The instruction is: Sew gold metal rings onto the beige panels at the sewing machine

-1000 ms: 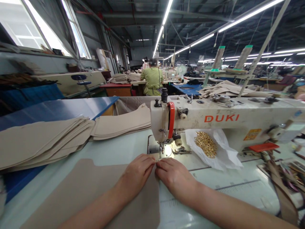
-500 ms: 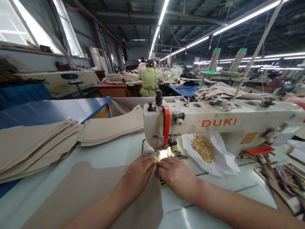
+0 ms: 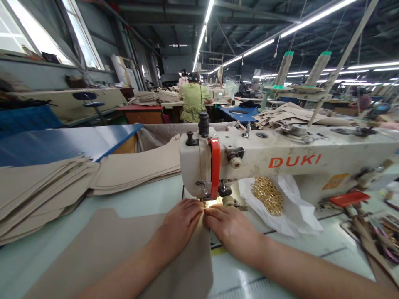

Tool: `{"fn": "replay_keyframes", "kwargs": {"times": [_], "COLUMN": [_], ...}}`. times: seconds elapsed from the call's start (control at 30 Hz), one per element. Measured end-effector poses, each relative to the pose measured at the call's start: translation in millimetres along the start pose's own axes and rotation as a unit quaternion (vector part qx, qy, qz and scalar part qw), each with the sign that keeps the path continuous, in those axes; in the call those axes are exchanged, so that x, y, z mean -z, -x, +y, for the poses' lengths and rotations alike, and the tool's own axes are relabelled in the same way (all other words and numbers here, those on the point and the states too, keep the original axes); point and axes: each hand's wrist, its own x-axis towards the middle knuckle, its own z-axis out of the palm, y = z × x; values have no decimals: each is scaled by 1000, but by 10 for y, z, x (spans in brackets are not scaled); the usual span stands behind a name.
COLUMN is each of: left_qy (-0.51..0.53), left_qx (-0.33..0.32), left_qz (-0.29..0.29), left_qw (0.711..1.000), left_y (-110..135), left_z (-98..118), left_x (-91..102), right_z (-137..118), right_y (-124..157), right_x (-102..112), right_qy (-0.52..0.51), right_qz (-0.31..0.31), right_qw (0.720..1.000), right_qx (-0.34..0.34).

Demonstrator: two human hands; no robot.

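Note:
A white DUKI sewing machine (image 3: 280, 160) stands across the table, its needle end right in front of me. A tan cut fabric piece (image 3: 102, 249) lies flat on the pale table and runs up under the needle. My left hand (image 3: 179, 226) rests on the fabric, fingertips pinched on its far edge beneath the lit needle. My right hand (image 3: 229, 230) lies beside it, fingers pressed together at the same edge. The two hands' fingertips meet under the machine head, which hides the needle itself.
Stacks of tan cut pieces (image 3: 46, 191) lie at the left. A white bag of gold rings (image 3: 268, 195) sits under the machine arm. Scraps and tools (image 3: 374, 232) clutter the right. A person in green (image 3: 193, 101) sits far behind.
Both hands and the fabric edge have moved slightly forward, closer under the needle. The view has shifted nearer to the machine head.

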Motion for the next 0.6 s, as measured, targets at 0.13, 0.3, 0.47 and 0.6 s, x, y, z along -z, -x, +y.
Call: {"fn": "replay_keyframes", "kwargs": {"times": [0.13, 0.3, 0.47, 0.6], "left_qy": [-5, -9, -6, -3], "left_qx": [-1, -2, 14, 24], "left_qz": [-3, -5, -10, -14], "left_qw": [1000, 1000, 1000, 1000], "left_y": [-3, -12, -9, -2], "left_z": [-3, 10, 8, 14], "left_x": [-5, 3, 0, -2], "right_z": [3, 4, 10, 6], "right_y": [-4, -1, -6, -12], "right_x": [4, 6, -4, -15], "right_qy": [0, -6, -11, -15], "right_qz": [-3, -10, -7, -3], "right_qw": [1000, 1000, 1000, 1000], "right_qx": [0, -1, -3, -7]}}
